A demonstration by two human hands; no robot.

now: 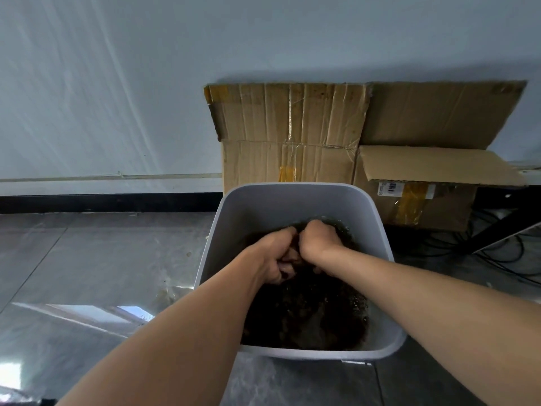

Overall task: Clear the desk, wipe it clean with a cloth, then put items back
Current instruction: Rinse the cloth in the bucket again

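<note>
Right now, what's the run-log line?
step: washing brown cloth | left hand: grips brown cloth | right hand: grips brown cloth | place: grey bin, dark water

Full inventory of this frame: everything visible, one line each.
bin: 1, light grey, on the floor at centre
water: dark brown, inside the bin
cloth: 1, brown, in the bin between the hands
cardboard boxes: at least 2, brown, against the wall behind the bin
cables: several, black, on the floor at right
skirting: 1 strip, black, at the foot of the wall
wall: white, background
floor: grey, glossy tiles
left hand: 1, in the bin, grips the cloth
right hand: 1, in the bin, grips the cloth
</note>
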